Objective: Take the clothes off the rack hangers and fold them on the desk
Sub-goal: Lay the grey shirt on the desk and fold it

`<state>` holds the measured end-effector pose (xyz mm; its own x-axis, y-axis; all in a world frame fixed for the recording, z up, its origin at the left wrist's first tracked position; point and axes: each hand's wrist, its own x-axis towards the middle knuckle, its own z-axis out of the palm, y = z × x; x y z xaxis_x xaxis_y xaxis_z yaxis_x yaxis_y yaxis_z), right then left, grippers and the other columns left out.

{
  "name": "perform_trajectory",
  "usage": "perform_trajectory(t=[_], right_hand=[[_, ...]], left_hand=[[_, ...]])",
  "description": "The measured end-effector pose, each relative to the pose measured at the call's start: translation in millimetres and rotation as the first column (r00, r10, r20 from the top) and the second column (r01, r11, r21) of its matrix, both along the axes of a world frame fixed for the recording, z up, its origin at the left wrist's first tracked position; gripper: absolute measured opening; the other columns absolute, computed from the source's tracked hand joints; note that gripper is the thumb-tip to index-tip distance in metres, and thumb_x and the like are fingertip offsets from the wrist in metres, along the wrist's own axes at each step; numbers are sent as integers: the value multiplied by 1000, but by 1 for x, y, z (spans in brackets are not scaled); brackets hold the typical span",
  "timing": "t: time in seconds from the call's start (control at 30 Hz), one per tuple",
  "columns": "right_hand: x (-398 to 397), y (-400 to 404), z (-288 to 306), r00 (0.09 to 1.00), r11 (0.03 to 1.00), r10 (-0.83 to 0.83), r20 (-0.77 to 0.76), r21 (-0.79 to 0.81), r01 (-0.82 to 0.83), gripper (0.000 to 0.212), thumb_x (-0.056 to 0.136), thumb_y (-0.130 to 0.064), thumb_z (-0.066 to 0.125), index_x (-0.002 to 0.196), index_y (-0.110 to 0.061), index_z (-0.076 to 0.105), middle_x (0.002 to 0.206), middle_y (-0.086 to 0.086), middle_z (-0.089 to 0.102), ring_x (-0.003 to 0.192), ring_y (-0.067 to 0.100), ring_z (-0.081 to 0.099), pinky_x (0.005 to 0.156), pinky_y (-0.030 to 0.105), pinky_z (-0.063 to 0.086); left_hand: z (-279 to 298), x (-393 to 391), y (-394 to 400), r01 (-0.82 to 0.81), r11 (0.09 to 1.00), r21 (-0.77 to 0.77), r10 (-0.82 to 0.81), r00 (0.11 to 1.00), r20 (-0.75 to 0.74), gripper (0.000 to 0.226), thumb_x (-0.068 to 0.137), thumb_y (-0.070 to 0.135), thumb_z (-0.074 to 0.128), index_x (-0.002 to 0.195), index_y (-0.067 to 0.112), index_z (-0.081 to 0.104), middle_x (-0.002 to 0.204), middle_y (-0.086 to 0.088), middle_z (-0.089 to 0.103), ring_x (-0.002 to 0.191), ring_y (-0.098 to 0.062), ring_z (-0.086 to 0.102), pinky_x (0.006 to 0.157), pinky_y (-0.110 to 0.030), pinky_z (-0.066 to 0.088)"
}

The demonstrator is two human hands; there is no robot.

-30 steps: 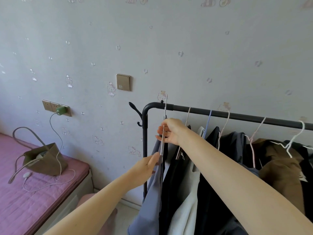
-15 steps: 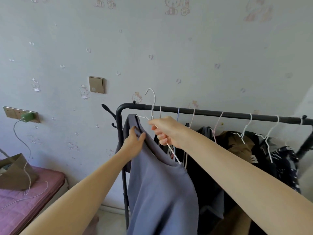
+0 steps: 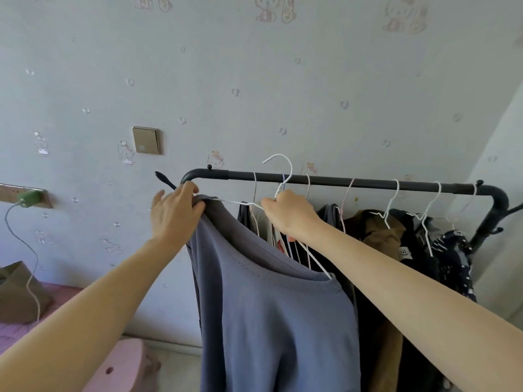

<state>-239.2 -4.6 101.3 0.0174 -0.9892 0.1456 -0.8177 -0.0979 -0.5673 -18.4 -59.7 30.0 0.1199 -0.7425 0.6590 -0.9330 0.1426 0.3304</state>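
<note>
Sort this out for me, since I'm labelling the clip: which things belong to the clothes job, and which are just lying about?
Part of the job:
blue-grey sweater
white hanger, lifted off the rack rail
left hand, gripping the sweater's shoulder
right hand, holding the hanger
other hung clothes

Lying about:
green plug
brown bag
pink stool

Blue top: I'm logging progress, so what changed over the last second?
The right hand lifted the white hanger off the rail and turned the blue top broadside. The left hand moved up to grip its shoulder. Other clothes stayed hanging.
</note>
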Motion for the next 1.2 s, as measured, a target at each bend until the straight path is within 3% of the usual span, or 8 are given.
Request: perform_trajectory(t=[0.1, 0.2, 0.3, 0.4, 0.73, 0.83, 0.93, 1.2], right_hand=[[-2, -7, 0, 999, 1000, 17, 36, -9, -16, 34, 88, -26, 39, 56, -14, 33, 54, 3, 39, 52, 21, 36, 55, 30, 31], [-6, -12, -1, 995, 1000, 12, 95, -17, -10, 35, 85, -24, 39, 53, -17, 27, 48, 0, 30, 47, 18, 27, 54, 31, 27], [-15, -17, -1, 954, 1000, -17, 301, 11, 14, 37, 85, -21, 39, 50, -20, 25, 45, -2, 27, 43, 16, 21, 49, 27, 21], [-20, -21, 2, 865, 994, -75, 496, 104, 26, 38, 87, -20, 36, 51, -21, 25, 40, -6, 24, 38, 13, 15, 44, 21, 14], [41, -25, 11, 711, 986, -2, 703, 119, -115, 32, 92, -20, 34, 61, -20, 30, 50, -3, 20, 41, 11, 14, 42, 20, 13], [49, -24, 23, 724, 983, 49, 688, 97, -159, 34, 96, -25, 38, 63, -19, 33, 50, -5, 24, 41, 11, 17, 40, 20, 17], [48, -20, 34, 768, 974, 60, 638, 130, -185, 32, 96, -25, 42, 65, -16, 40, 46, -7, 27, 38, 9, 20, 36, 18, 20], [56, -29, 32, 827, 909, -87, 555, 385, -163, 27, 95, -23, 43, 71, -13, 44, 46, -7, 25, 36, 6, 18, 31, 14, 17]], left_hand=[[11, 17, 3, 52, 999, -12, -53, 991, -122, 15, 91, 20, 54, 104, 20, 61, 108, 1, 59, 93, -25, 58, 79, -39, 44], [20, 38, 4, 94, 993, 66, -73, 959, -274, 18, 92, 18, 50, 95, 20, 67, 95, 2, 62, 91, -23, 54, 72, -37, 43], [24, 65, 8, 116, 989, 97, -57, 879, -474, 22, 92, 11, 45, 79, 2, 61, 75, -12, 58, 73, -27, 48, 57, -34, 34], [22, 82, 18, 237, 961, 138, -111, 797, -594, 25, 91, 8, 39, 75, -7, 50, 68, -13, 44, 67, -20, 38, 59, -32, 29], [15, 77, 29, 400, 862, 310, -180, 815, -552, 24, 94, 2, 43, 86, -8, 63, 77, -11, 58, 71, -16, 45, 64, -26, 34], [7, 84, 29, 393, 854, 340, -164, 825, -541, 22, 92, 4, 46, 86, -11, 61, 75, -19, 55, 71, -19, 45, 65, -31, 34], [3, 90, 29, 337, 874, 349, -108, 837, -536, 23, 92, 5, 47, 81, -12, 56, 67, -12, 45, 62, -18, 37, 58, -29, 29], [-10, 101, 13, 262, 899, 351, -25, 831, -556, 25, 90, 10, 49, 73, -9, 51, 63, -10, 38, 62, -19, 32, 59, -29, 24]])
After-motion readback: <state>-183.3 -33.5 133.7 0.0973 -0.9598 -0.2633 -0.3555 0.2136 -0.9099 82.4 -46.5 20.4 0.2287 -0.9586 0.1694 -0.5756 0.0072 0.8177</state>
